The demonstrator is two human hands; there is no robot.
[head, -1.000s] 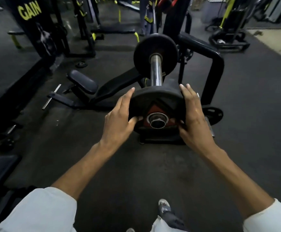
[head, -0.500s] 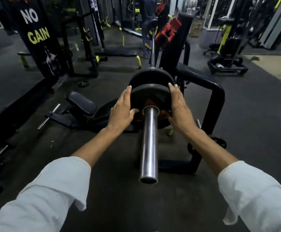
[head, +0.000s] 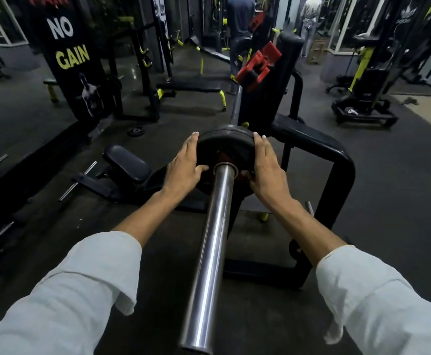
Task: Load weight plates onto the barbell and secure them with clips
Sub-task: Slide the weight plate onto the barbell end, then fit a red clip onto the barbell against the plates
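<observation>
A steel barbell sleeve [head: 210, 252] runs from the bottom centre up toward the rack. A black weight plate with a red centre [head: 224, 147] sits far up the sleeve, pressed against another black plate behind it. My left hand [head: 185, 166] grips the plate's left rim, thumb on its face. My right hand [head: 265, 167] holds the right rim the same way. Red parts on the rack upright [head: 256, 66] are visible beyond the plates; I cannot tell whether they are clips.
A black tubular rack frame [head: 337, 170] curves around the right of the bar. A padded bench piece [head: 127, 163] lies left on the rubber floor, with a small plate [head: 135, 130] beyond it. Benches, machines and two people stand at the back.
Both hands have pushed the plate from the sleeve's near end far up the bar, against the inner plate. Much more bare sleeve now shows toward me.
</observation>
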